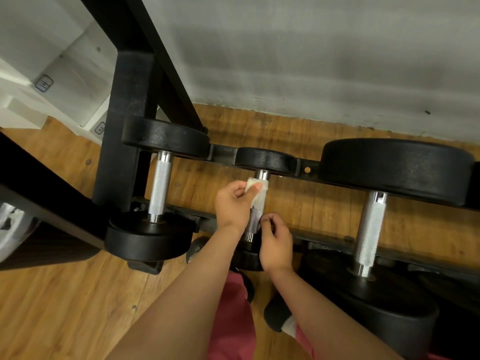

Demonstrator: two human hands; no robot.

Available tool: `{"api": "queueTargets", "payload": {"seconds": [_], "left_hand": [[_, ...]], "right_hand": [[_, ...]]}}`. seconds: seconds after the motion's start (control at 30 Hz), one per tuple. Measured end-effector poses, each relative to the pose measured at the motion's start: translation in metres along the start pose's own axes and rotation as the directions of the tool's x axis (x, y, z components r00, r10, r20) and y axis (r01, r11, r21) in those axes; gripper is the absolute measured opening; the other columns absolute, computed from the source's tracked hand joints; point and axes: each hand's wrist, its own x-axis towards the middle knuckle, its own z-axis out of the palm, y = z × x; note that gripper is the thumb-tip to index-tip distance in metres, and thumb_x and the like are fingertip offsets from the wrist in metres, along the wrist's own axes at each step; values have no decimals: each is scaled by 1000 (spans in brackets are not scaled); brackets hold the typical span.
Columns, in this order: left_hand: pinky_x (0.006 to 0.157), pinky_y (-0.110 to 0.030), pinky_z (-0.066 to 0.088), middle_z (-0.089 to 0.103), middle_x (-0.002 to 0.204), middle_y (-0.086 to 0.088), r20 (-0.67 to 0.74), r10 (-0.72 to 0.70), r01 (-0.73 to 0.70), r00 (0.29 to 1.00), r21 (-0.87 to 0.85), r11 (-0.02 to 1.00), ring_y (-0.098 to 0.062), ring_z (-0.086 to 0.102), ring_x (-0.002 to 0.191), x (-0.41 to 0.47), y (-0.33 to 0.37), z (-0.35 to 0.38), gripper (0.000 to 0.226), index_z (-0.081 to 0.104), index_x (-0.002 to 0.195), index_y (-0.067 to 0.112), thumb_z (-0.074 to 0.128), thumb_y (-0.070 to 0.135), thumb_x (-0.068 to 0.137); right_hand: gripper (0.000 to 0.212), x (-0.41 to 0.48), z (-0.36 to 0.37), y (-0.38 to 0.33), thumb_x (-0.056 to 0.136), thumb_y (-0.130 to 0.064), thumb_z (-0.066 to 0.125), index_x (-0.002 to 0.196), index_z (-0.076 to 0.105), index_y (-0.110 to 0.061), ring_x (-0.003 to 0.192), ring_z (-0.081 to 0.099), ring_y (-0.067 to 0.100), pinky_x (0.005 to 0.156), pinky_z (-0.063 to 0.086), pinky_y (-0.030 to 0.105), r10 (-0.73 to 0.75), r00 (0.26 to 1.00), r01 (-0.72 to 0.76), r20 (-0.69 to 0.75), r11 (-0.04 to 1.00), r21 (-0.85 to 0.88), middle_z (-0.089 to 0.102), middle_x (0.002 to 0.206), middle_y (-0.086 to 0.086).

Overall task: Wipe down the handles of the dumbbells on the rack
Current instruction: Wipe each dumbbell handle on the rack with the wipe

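Note:
Three black dumbbells lie across the rack rails (307,169). The small middle dumbbell (265,159) has a knurled steel handle (255,219). My left hand (233,203) pinches a white wipe (258,193) wrapped round the far half of that handle. My right hand (276,242) grips the near end of the same handle, hiding the near weight head. The left dumbbell's handle (159,187) and the big right dumbbell's handle (368,229) are bare.
The black rack upright (124,126) rises at the left with a slanted brace behind it. A grey wall (311,53) lies beyond the rack. Wooden floor shows beneath. My red shorts (231,318) and a black shoe (276,318) are below the rack's near rail.

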Motion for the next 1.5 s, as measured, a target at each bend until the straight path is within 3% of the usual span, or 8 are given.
{"api": "queueTargets", "payload": {"seconds": [0.47, 0.63, 0.77, 0.9, 1.07, 1.23, 1.37, 1.5], "left_hand": [[69, -13, 50, 75, 87, -1, 212, -75, 68, 974, 41, 997, -6, 68, 79, 1, -7, -19, 12, 73, 98, 9, 68, 17, 90], [72, -28, 52, 74, 81, -8, 159, -36, 18, 987, 111, 994, -16, 67, 76, 2, -9, -22, 11, 72, 83, 9, 68, 17, 90], [75, -24, 53, 75, 89, -9, 258, -73, 46, 963, 112, 993, -18, 71, 85, -2, -9, -24, 17, 72, 96, 3, 71, 18, 88], [68, -27, 48, 73, 79, -15, 201, -38, 8, 979, 147, 989, -16, 62, 70, 1, -10, -28, 21, 72, 84, -2, 74, 19, 85], [77, -24, 51, 75, 87, -8, 312, -112, 55, 943, 186, 981, -13, 68, 80, -1, -10, -34, 15, 74, 88, 5, 77, 18, 82], [69, -24, 48, 72, 78, -15, 244, -37, -23, 969, 240, 971, -13, 62, 69, -1, -10, -34, 26, 71, 77, -2, 80, 22, 79], [85, -35, 56, 74, 88, -12, 348, -152, 54, 925, 275, 960, -22, 70, 84, -3, -12, -38, 17, 71, 84, 5, 79, 19, 80], [63, -16, 52, 69, 75, -2, 389, -183, 53, 903, 321, 945, -6, 62, 68, 1, -10, -46, 19, 64, 68, 15, 81, 16, 78]], "right_hand": [[22, 2, 0, 2, 97, -23, 48, 77, 57, -23, 87, 57, 25, 77, 46, 41, -12, 1000, 12, 9, 1000, -7, 59, 80, -2], [23, 1, -1, 1, 97, -21, 48, 76, 56, -24, 84, 55, 24, 73, 44, 36, -8, 1000, 8, 14, 1000, -7, 57, 77, -5], [23, 1, -1, 0, 97, -18, 48, 76, 57, -25, 85, 56, 25, 72, 44, 37, -11, 1000, 11, 19, 1000, 10, 59, 79, -2], [24, 0, -1, -1, 97, -19, 48, 75, 56, -25, 85, 57, 25, 74, 45, 38, -14, 1000, 13, 16, 1000, 10, 60, 79, -2], [25, 0, -1, -1, 97, -17, 48, 75, 56, -26, 82, 55, 22, 70, 43, 33, -6, 1000, 6, 18, 1000, 19, 58, 77, -3], [23, 1, -1, 0, 97, -18, 48, 76, 57, -25, 85, 55, 24, 72, 43, 33, 4, 1000, -5, 18, 1000, 12, 59, 80, -1], [24, -1, -3, -2, 98, -17, 47, 77, 57, -21, 80, 53, 21, 70, 41, 31, -10, 1000, 10, 20, 1000, 17, 56, 76, -4], [26, -1, -3, -5, 101, -17, 42, 80, 58, -14, 75, 52, 19, 68, 40, 28, -23, 1000, 22, 15, 999, 26, 56, 75, 2]]}}
